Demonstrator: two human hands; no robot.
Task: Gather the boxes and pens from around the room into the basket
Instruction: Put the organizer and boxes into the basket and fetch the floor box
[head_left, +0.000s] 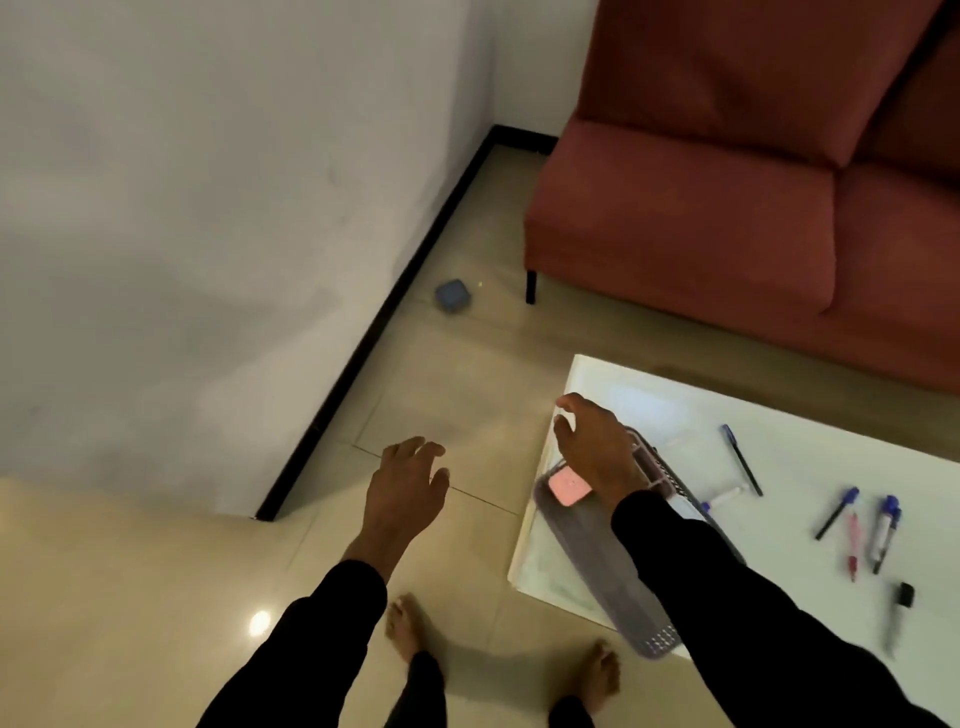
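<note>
Tiled floor by the wall had the blue box (453, 296) lying well ahead of your empty, spread left hand (406, 486), the nearer one; right hand (597, 449) hovered open-fingered over the basket (582, 566) on the worktop (810, 467).

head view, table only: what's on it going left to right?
Pink box in the basket → blue-capped pen → dark pen with blue cap → pink pen → blue marker → black item.

Nothing readable is showing: any markings on the pink box (569, 484) and pens (883, 530) are blurring beyond reading.
</note>
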